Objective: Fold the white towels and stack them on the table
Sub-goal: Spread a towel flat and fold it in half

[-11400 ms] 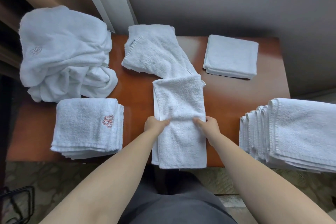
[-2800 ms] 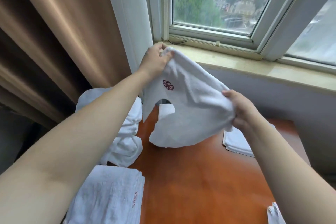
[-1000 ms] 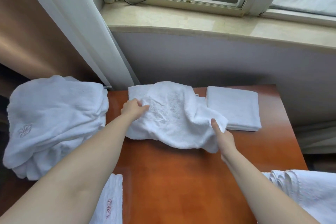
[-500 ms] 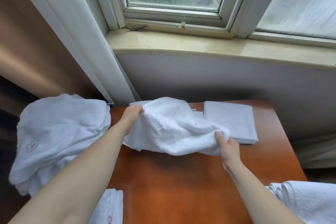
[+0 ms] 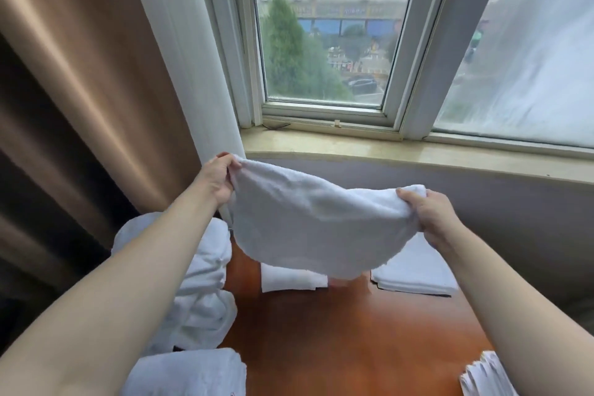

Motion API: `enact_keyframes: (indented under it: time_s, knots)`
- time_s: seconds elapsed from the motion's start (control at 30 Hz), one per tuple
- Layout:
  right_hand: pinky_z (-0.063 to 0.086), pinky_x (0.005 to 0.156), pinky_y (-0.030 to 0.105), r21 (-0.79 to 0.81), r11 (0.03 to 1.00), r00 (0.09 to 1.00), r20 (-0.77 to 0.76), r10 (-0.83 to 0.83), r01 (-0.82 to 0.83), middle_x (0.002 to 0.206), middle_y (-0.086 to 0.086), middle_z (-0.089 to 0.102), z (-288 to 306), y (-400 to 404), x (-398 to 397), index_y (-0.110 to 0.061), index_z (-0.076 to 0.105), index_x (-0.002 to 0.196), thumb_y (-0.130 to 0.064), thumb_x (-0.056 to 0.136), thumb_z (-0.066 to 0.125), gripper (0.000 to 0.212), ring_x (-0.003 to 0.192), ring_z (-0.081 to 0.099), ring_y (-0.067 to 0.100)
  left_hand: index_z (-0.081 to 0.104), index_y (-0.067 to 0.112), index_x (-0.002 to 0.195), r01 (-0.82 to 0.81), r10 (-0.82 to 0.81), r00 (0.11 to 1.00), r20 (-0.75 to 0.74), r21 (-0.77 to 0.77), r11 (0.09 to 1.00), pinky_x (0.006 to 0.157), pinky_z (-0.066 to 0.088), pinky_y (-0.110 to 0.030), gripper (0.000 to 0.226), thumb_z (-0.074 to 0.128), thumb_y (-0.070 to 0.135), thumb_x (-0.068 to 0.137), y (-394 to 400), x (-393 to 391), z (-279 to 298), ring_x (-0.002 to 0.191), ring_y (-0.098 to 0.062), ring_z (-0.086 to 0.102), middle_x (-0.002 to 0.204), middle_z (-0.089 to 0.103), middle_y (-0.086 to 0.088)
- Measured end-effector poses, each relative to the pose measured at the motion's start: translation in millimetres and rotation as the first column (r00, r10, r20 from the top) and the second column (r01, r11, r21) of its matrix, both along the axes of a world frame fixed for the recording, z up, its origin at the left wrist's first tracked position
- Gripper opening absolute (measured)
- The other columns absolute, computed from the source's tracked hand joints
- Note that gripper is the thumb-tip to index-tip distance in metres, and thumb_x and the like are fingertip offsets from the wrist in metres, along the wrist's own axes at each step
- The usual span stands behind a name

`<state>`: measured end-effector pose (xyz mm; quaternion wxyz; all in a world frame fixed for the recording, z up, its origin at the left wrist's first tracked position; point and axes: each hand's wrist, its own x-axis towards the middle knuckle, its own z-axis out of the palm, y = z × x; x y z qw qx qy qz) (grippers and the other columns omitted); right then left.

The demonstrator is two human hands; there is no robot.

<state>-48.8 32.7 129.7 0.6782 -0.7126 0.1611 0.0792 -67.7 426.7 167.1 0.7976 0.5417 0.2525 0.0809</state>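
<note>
A white towel point(image 5: 315, 222) hangs in the air above the far part of the wooden table point(image 5: 353, 341), sagging between my hands. My left hand point(image 5: 217, 178) pinches its upper left corner. My right hand point(image 5: 427, 215) grips its right edge. Under it a flat white towel point(image 5: 291, 280) lies on the table, partly hidden. A folded towel point(image 5: 418, 273) rests at the far right. A folded stack point(image 5: 193, 373) sits at the near left, and the edges of another stack point(image 5: 482, 376) show at the near right.
A heap of unfolded white towels point(image 5: 199, 283) sits at the table's left side. A brown curtain point(image 5: 80, 90) and a white curtain hang at the left. A window sill point(image 5: 418, 151) and a grey wall stand behind the table.
Both hands have lifted the towel off the table and spread it wider in the air. The view has tilted up toward the window.
</note>
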Motion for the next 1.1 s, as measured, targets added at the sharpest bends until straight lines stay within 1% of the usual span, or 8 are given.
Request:
enact_keyframes:
  time_s: [0.2,0.27,0.4,0.47,0.57,0.77,0.93,1.1]
  knots:
    - [0.052,0.044,0.021,0.336,0.941,0.999,0.011,0.035,-0.037,0.068,0.001,0.071,111.9,5.4,11.1,-0.014,0.074,0.080,-0.031,0.099,0.062,0.027,0.053,0.066,0.010,0.052,0.018,0.067,0.013,0.060,0.923,0.380,-0.187,0.982,0.068,0.049,-0.020,0.032,0.046,-0.005,0.087,35.5,-29.5,91.9,0.065,-0.011,0.056,0.062,0.055,0.005]
    - [0.049,0.046,0.015,0.421,0.905,0.999,0.034,0.042,-0.052,0.067,-0.003,0.069,132.6,11.2,6.8,-0.016,0.077,0.071,-0.043,0.093,0.063,0.037,0.053,0.063,0.007,0.065,0.014,0.067,0.091,0.000,0.940,0.341,-0.251,0.964,0.071,0.054,-0.026,0.023,0.056,0.015,0.088,40.1,-37.4,101.4,0.072,-0.018,0.062,0.071,0.062,-0.002]
    - [0.052,0.079,0.025,0.184,0.976,0.984,-0.107,0.141,-0.120,0.079,0.000,0.070,120.3,30.2,-12.2,-0.018,0.070,0.106,-0.026,0.096,0.066,0.014,0.075,0.061,0.014,0.069,0.002,0.085,0.292,-0.303,0.949,-0.087,-0.116,0.949,0.054,0.058,-0.026,0.032,0.054,0.025,0.103,50.0,-55.8,85.8,0.061,-0.017,0.073,0.067,0.073,-0.008]
    - [0.054,0.070,0.024,0.137,0.987,0.990,-0.097,0.103,-0.089,0.072,-0.002,0.069,120.0,36.0,-16.6,-0.018,0.068,0.101,-0.016,0.101,0.060,0.008,0.072,0.060,0.015,0.065,0.003,0.094,0.281,-0.286,0.947,-0.148,-0.057,0.958,0.054,0.059,-0.026,0.024,0.052,0.020,0.104,61.1,-61.9,81.1,0.062,-0.017,0.072,0.069,0.073,-0.008]
    - [0.056,0.054,0.023,0.130,0.990,0.996,-0.059,0.065,-0.057,0.079,0.002,0.067,136.2,44.7,-23.3,-0.016,0.067,0.087,-0.017,0.099,0.063,0.012,0.065,0.063,0.014,0.065,0.009,0.103,0.180,-0.184,0.981,-0.063,-0.064,0.982,0.063,0.061,-0.030,0.014,0.057,0.020,0.102,74.4,-65.2,86.9,0.078,-0.018,0.069,0.083,0.072,-0.007]
    - [0.054,0.044,0.022,0.227,0.969,0.995,-0.023,-0.094,0.097,0.052,-0.003,0.067,159.9,43.9,-30.5,-0.014,0.064,0.085,-0.016,0.099,0.063,0.014,0.043,0.063,0.009,0.066,0.012,0.090,-0.010,0.009,0.985,0.173,0.007,1.000,0.056,0.056,-0.023,0.006,0.071,0.011,0.093,72.4,-67.7,123.4,0.062,-0.010,0.068,0.068,0.071,0.003]
    - [0.055,0.052,0.018,0.123,0.978,0.985,-0.031,-0.167,0.170,0.080,0.000,0.071,154.4,33.0,-46.1,-0.010,0.068,0.090,-0.011,0.093,0.072,0.005,0.067,0.068,0.009,0.063,0.012,0.090,0.001,-0.008,0.972,0.233,0.032,0.999,0.055,0.057,-0.022,0.010,0.072,0.010,0.092,69.5,-73.2,135.3,0.054,-0.007,0.067,0.060,0.070,0.005]
    - [0.046,0.044,0.016,0.178,0.935,0.926,0.175,-0.336,0.305,0.082,0.001,0.066,161.3,23.6,-54.0,-0.016,0.062,0.083,0.001,0.087,0.072,0.020,0.072,0.063,0.009,0.060,0.015,0.091,0.029,-0.050,0.978,0.204,0.106,0.994,0.068,0.056,-0.029,0.013,0.073,0.011,0.092,77.0,-79.1,134.3,0.069,-0.011,0.066,0.085,0.067,-0.002]
